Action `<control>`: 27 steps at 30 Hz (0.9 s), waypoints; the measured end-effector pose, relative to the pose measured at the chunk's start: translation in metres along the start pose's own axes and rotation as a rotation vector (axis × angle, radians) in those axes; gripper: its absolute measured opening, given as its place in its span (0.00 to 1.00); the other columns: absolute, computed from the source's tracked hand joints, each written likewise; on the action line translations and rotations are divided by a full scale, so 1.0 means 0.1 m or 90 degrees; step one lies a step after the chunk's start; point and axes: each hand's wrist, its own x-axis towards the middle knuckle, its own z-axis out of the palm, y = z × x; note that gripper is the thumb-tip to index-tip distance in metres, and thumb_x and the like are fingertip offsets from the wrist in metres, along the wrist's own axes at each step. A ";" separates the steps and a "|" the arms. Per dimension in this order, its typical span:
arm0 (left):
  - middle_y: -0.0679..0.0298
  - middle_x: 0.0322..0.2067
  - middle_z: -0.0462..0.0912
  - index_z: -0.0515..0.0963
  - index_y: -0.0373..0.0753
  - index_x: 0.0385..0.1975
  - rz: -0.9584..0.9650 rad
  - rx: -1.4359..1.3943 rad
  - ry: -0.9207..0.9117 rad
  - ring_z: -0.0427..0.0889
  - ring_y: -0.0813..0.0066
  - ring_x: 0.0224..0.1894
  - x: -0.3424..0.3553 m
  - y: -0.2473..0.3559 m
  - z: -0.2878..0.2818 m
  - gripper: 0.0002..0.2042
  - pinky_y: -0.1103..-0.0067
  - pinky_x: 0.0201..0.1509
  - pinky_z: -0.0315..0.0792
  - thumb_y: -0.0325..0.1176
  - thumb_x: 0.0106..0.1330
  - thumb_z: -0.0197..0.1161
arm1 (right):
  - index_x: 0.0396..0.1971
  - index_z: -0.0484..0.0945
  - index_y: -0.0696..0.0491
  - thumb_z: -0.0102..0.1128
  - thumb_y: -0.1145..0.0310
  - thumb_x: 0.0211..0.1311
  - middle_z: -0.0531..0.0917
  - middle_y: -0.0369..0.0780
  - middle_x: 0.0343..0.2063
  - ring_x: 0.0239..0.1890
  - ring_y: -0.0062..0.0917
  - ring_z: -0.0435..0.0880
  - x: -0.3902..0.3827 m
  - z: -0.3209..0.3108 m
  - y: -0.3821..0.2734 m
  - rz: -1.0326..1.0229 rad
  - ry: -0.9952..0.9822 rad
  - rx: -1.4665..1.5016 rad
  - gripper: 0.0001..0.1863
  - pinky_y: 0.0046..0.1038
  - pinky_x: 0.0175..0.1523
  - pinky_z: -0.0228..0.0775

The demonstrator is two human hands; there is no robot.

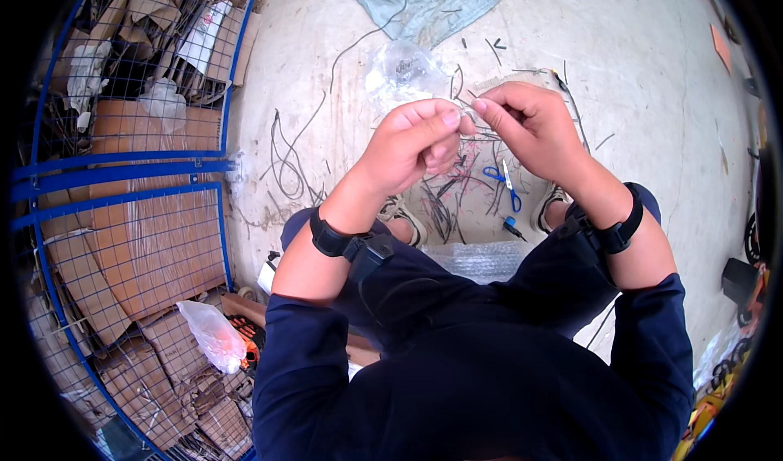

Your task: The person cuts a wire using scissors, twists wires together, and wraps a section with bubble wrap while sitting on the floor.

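The pale concrete floor (669,135) spreads around you, with the blue mesh cage (163,162) along your left side, packed with flattened brown cardboard (155,130). Ahead of you lies a crumpled grey-green cloth (432,4). Sheer bubble wrap (481,261) lies on the floor between your knees.

Your left hand (416,139) and right hand (534,126) are raised close together in front of you, above the floor. Your left thumb presses down against the bent forefinger, the other fingers curled in; your right thumb and forefinger are pinched together at the tips. Between them they have hold of a thin wire (467,104). It is slender and looks dark, with only a short stretch showing between your fingertips; its ends are too small to make out.

Beyond your left hand sits a rumpled clear plastic bag (391,73). A long dark cable (285,167) lies in loose loops to the left. Under your hands, between your shoes, are scattered wire scraps (440,208), mostly dark, with a few reddish bits. Right of that pile the blue-handled scissors (515,201) lie with their blades pointing away from you, and nearer you rests a small blue-and-black tool (510,223).
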 end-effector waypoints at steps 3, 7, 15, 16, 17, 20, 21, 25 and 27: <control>0.75 0.15 0.64 0.76 0.32 0.42 0.073 -0.096 0.015 0.60 0.85 0.17 0.02 0.00 -0.05 0.12 0.86 0.21 0.57 0.34 0.73 0.49 | 0.29 0.82 0.57 0.62 0.70 0.60 0.80 0.42 0.21 0.23 0.32 0.78 -0.02 0.03 -0.01 0.010 -0.069 -0.005 0.06 0.29 0.30 0.70; 0.75 0.16 0.66 0.78 0.33 0.43 0.121 0.025 0.155 0.61 0.87 0.17 0.05 0.01 -0.02 0.12 0.86 0.21 0.57 0.34 0.72 0.53 | 0.30 0.82 0.56 0.62 0.69 0.59 0.81 0.43 0.25 0.28 0.36 0.80 -0.05 0.08 0.07 -0.112 -0.130 -0.035 0.06 0.32 0.34 0.72; 0.75 0.18 0.71 0.80 0.35 0.40 0.151 0.446 0.308 0.64 0.90 0.20 0.09 -0.11 0.05 0.11 0.89 0.23 0.58 0.37 0.70 0.58 | 0.30 0.81 0.56 0.64 0.71 0.57 0.81 0.41 0.24 0.25 0.34 0.78 -0.04 0.02 0.00 -0.149 -0.095 -0.064 0.05 0.29 0.30 0.70; 0.75 0.18 0.71 0.80 0.35 0.39 0.142 0.436 0.284 0.64 0.90 0.20 0.08 -0.11 0.04 0.11 0.89 0.23 0.59 0.37 0.70 0.57 | 0.29 0.82 0.56 0.64 0.71 0.57 0.81 0.41 0.23 0.23 0.32 0.78 -0.02 0.01 -0.01 -0.139 -0.071 -0.069 0.04 0.28 0.29 0.69; 0.75 0.18 0.71 0.80 0.35 0.38 0.133 0.425 0.260 0.64 0.90 0.20 0.07 -0.11 0.03 0.11 0.89 0.23 0.59 0.37 0.70 0.57 | 0.29 0.82 0.56 0.65 0.71 0.57 0.81 0.40 0.23 0.22 0.31 0.77 -0.01 0.00 -0.01 -0.129 -0.046 -0.074 0.04 0.27 0.28 0.68; 0.74 0.18 0.70 0.80 0.35 0.37 0.075 0.398 0.189 0.65 0.89 0.20 0.06 -0.10 0.04 0.12 0.88 0.24 0.59 0.37 0.71 0.56 | 0.29 0.82 0.55 0.66 0.71 0.56 0.80 0.39 0.21 0.20 0.25 0.75 0.01 0.01 0.03 -0.108 0.015 -0.041 0.04 0.24 0.25 0.66; 0.74 0.18 0.70 0.79 0.35 0.36 0.051 0.389 0.164 0.65 0.89 0.20 0.06 -0.09 0.05 0.12 0.88 0.24 0.60 0.38 0.71 0.56 | 0.29 0.82 0.55 0.66 0.71 0.56 0.80 0.38 0.21 0.19 0.23 0.75 0.02 0.01 0.04 -0.102 0.033 -0.023 0.04 0.23 0.25 0.65; 0.73 0.18 0.70 0.79 0.33 0.37 0.024 0.352 0.113 0.64 0.87 0.19 0.05 -0.08 0.06 0.12 0.87 0.24 0.59 0.37 0.72 0.54 | 0.30 0.82 0.56 0.65 0.71 0.57 0.81 0.37 0.21 0.19 0.20 0.74 0.02 -0.01 0.04 -0.044 0.038 -0.030 0.04 0.22 0.25 0.65; 0.73 0.17 0.70 0.78 0.32 0.38 0.011 0.333 0.102 0.64 0.87 0.19 0.04 -0.05 0.07 0.12 0.87 0.23 0.59 0.36 0.72 0.54 | 0.31 0.82 0.56 0.64 0.71 0.58 0.81 0.38 0.21 0.19 0.19 0.74 0.01 -0.01 0.04 0.009 0.041 -0.017 0.05 0.21 0.25 0.65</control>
